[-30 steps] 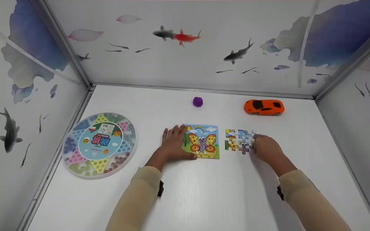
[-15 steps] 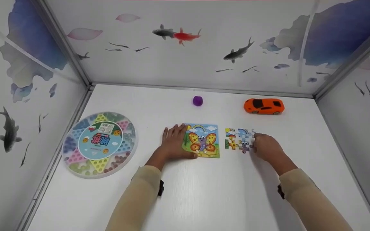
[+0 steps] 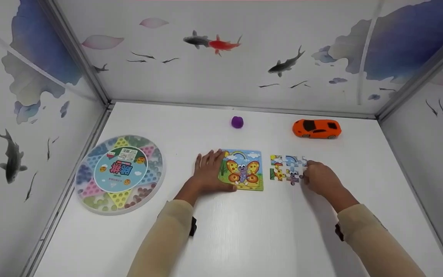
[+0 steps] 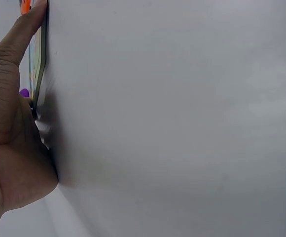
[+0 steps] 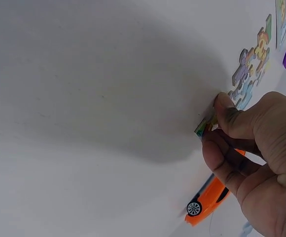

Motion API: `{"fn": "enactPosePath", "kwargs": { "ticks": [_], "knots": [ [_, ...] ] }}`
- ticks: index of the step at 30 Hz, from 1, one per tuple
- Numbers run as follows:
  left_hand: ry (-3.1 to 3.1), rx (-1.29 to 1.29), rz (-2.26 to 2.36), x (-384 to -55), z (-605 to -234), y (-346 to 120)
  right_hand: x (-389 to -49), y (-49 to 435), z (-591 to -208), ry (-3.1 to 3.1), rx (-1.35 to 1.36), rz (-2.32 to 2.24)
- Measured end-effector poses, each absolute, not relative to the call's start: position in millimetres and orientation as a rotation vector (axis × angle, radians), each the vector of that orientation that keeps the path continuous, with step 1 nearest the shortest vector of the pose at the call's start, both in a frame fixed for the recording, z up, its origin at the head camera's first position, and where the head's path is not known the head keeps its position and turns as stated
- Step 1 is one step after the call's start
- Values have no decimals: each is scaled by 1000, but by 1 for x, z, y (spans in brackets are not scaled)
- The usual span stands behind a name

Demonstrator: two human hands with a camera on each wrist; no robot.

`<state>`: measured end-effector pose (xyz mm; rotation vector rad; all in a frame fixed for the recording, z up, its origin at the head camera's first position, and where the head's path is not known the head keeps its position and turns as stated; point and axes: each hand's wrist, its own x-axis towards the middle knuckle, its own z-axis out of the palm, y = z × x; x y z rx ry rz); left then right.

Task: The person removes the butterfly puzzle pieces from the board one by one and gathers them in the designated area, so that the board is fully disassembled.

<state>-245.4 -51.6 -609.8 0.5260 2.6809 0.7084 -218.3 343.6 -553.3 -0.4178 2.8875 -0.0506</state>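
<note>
In the head view a square butterfly puzzle board (image 3: 242, 169) lies flat on the table. My left hand (image 3: 209, 175) rests at its left side, fingers spread, the thumb along the near edge. The left wrist view shows that thumb (image 4: 15, 42) straight against the board's side. Right of the board lie several joined puzzle pieces (image 3: 278, 173). My right hand (image 3: 321, 180) is at their right end, and in the right wrist view its thumb and curled finger pinch a small puzzle piece (image 5: 201, 128) with a green corner. The fingers hide most of that piece.
A purple ball-like thing (image 3: 237, 122) stands beyond the board. An orange toy car (image 3: 317, 129) is at the back right. On the left lies a round Chinese checkers set (image 3: 119, 175). Printed walls (image 3: 225, 77) enclose the white table (image 3: 244, 238) at the back and sides.
</note>
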Motion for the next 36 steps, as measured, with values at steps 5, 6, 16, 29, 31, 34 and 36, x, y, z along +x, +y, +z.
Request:
{"fn": "enactPosePath", "kwargs": {
  "ticks": [5, 6, 16, 29, 31, 34, 36],
  "knots": [
    [2679, 526, 674, -246, -613, -51, -217, 345, -551, 2874, -362, -129],
    [2677, 527, 673, -246, -613, -50, -216, 346, -552, 2872, -344, -152],
    [2673, 525, 726, -245, -613, -53, -210, 351, -554, 2887, -324, -289],
    [2672, 531, 706, -245, -612, -52, -206, 350, -551, 2857, -257, -318],
    [2671, 531, 708, -245, -611, -52, -206, 349, -551, 2871, -242, -331],
    [2675, 527, 716, -245, -611, -52, -205, 349, -553, 2898, -225, -345],
    [2678, 524, 713, -246, -612, -52, -204, 349, -555, 2917, -222, -349]
  ]
}}
